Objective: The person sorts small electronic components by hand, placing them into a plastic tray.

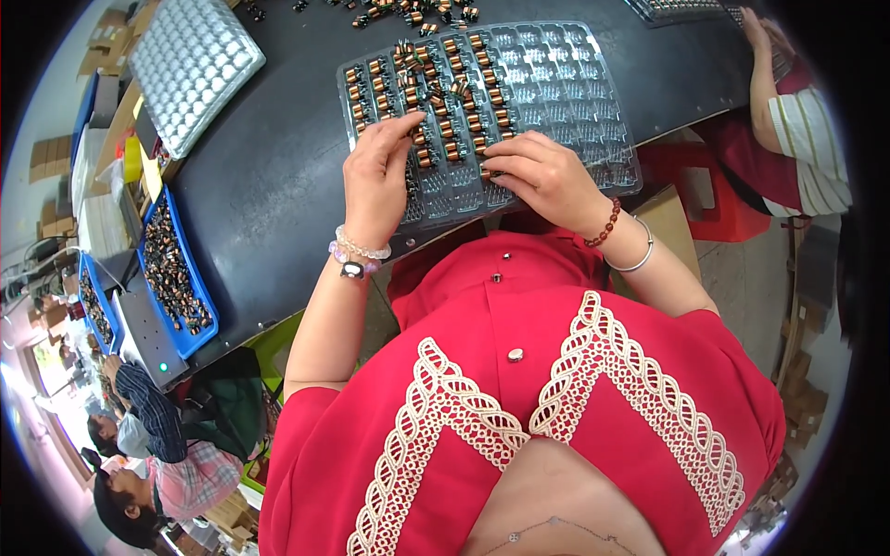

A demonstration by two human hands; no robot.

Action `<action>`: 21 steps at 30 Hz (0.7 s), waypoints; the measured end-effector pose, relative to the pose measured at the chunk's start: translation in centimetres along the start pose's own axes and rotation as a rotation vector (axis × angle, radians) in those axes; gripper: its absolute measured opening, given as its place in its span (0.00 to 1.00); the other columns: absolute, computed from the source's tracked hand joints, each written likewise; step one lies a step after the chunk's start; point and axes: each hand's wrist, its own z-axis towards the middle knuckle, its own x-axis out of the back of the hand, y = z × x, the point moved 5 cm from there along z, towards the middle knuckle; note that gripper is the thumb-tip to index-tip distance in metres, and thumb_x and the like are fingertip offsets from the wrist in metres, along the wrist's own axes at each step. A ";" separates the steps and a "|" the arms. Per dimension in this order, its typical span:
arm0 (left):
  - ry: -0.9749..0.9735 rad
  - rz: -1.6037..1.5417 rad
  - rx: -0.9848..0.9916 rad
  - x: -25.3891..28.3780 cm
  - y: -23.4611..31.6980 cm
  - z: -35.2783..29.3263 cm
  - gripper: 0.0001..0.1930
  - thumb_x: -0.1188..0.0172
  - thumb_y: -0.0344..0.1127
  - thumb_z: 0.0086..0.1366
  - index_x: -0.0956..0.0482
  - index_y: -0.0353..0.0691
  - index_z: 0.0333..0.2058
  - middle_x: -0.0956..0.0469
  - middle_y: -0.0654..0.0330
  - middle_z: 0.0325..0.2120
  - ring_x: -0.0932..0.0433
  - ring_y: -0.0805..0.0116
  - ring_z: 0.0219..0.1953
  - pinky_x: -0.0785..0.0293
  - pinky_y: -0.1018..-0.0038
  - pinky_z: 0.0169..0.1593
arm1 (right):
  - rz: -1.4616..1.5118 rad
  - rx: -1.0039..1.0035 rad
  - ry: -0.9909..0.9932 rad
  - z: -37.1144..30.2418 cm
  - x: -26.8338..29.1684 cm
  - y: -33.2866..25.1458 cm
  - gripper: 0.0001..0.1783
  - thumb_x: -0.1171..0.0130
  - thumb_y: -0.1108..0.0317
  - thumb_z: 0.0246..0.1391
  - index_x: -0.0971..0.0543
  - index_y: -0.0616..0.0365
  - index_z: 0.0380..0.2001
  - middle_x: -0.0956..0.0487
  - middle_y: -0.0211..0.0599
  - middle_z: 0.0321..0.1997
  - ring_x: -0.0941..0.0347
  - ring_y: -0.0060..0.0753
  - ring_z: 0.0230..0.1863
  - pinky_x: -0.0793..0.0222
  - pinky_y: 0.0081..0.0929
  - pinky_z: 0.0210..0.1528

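Note:
A clear plastic tray [556, 102] with rows of moulded pockets lies in front of me. Small copper-wound coils [452, 150] with dark ends fill much of its left half, and a few lie loose across the rows near the upper middle. My left hand [378, 176] is over the tray's left columns, its fingers bent together at the coils; what they pinch, if anything, is hidden. Lower in the tray, my right hand [547, 178] has thumb and fingertips closed around one coil [487, 171] at a pocket. The pockets on the right side hold no coils.
More coils [408, 11] lie heaped on the dark table [269, 195] beyond the tray. A stack of white pocketed trays [195, 69] stands far left, above a blue bin [199, 338] of coils. Another person's arm [762, 83] is at far right; other people sit lower left.

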 end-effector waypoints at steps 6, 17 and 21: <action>-0.031 -0.140 0.316 0.5 -0.5 -1.5 0.10 0.39 0.23 0.54 0.21 0.37 0.37 0.21 0.57 0.29 0.22 0.62 0.32 0.27 0.71 0.39 | -0.095 0.053 -0.027 0.3 -0.4 -0.4 0.07 0.37 0.73 0.44 0.22 0.59 0.30 0.22 0.34 0.38 0.27 0.37 0.37 0.28 0.30 0.38; -0.094 0.328 -0.202 -1.0 3.1 -4.6 0.11 0.41 0.23 0.49 0.20 0.43 0.33 0.23 0.63 0.30 0.26 0.62 0.35 0.30 0.68 0.39 | -0.206 0.167 -0.122 0.1 1.3 -2.0 0.07 0.42 0.73 0.43 0.21 0.60 0.29 0.21 0.33 0.38 0.25 0.32 0.37 0.26 0.25 0.37; -0.069 0.456 -0.237 -1.2 3.5 -4.9 0.12 0.41 0.25 0.48 0.20 0.43 0.34 0.24 0.66 0.32 0.27 0.64 0.38 0.30 0.69 0.41 | -0.156 0.189 -0.160 0.4 1.5 -2.1 0.07 0.41 0.72 0.44 0.22 0.61 0.29 0.22 0.33 0.40 0.26 0.32 0.40 0.27 0.27 0.41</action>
